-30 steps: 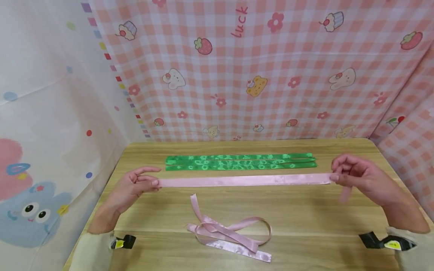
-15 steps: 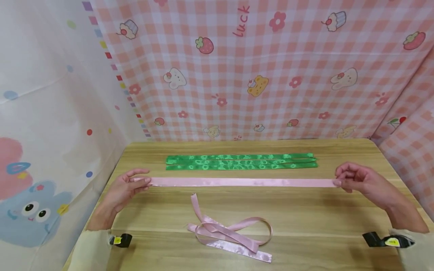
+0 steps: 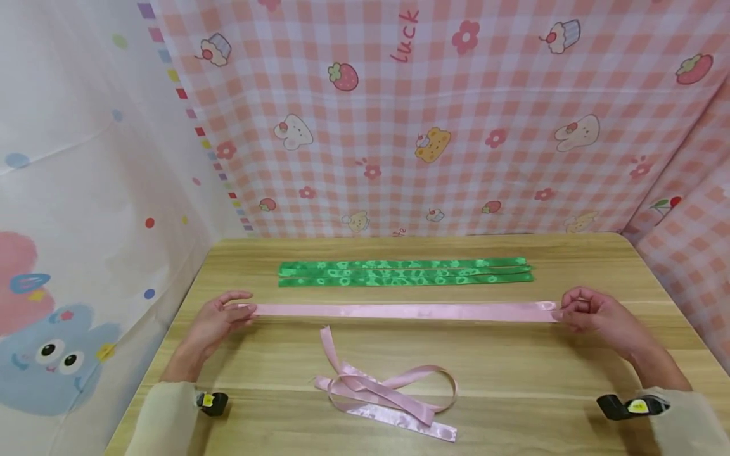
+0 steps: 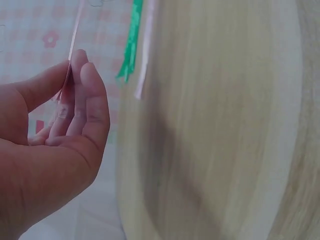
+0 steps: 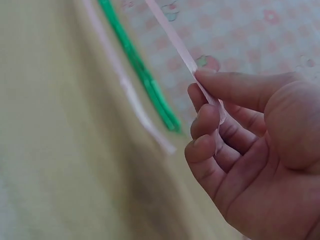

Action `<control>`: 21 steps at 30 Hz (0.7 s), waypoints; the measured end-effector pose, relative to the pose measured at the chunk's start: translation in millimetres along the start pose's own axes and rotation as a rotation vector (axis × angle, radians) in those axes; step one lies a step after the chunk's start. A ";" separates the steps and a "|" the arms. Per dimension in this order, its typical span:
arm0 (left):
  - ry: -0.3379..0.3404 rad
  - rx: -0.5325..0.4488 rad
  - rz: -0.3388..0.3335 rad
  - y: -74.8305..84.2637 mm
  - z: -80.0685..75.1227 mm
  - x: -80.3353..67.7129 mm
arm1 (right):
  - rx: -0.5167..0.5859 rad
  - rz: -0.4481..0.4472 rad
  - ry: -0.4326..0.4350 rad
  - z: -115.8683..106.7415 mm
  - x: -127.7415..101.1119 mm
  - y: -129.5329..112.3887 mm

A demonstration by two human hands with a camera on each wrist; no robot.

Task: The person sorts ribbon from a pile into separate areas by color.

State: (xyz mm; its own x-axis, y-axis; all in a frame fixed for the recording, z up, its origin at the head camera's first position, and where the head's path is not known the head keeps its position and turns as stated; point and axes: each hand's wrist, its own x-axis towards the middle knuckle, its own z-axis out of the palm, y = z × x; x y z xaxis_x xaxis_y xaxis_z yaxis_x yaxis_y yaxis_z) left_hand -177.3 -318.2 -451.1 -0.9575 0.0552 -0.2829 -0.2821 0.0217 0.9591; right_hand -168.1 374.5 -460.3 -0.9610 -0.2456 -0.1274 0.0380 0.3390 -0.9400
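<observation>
A pink satin ribbon (image 3: 399,311) stretches nearly straight across the middle of the table, between both hands. My left hand (image 3: 219,320) pinches its left end between thumb and forefinger. At the other end, my right hand (image 3: 595,316) pinches it with the thumb against curled fingers, and a short tail folds into the palm in the right wrist view. Below the held length, a second pink ribbon (image 5: 135,102) lies on the table alongside green ribbons (image 3: 405,272); the held one largely covers it in the head view.
Looped loose pink ribbons (image 3: 393,396) lie in a heap on the wooden table (image 3: 274,418), nearer the person. A pink checked curtain (image 3: 365,126) hangs behind the table, and a white printed cloth (image 3: 114,190) hangs at the left.
The held ribbon has shifted toward the person. My left hand has moved outward and lower; my right hand has come lower. The tail hanging from the right hand no longer shows in the head view.
</observation>
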 end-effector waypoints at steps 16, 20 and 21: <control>0.184 0.169 -0.111 -18.3 2.8 13.2 | -0.064 0.092 0.207 13.2 7.4 30.7; 0.244 0.215 -0.127 -18.0 6.0 12.9 | -0.078 0.074 0.250 17.5 8.3 30.8; 0.261 0.222 -0.135 -17.7 6.3 12.5 | -0.086 0.068 0.256 18.3 8.9 30.9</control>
State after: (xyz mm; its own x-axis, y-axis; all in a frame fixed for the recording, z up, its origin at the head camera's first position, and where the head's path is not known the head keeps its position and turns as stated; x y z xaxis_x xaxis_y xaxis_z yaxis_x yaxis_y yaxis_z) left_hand -183.8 -311.6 -471.7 -0.9034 -0.2186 -0.3688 -0.4150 0.2293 0.8805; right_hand -170.5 366.1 -496.2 -0.9954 0.0145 -0.0945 0.0917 0.4251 -0.9005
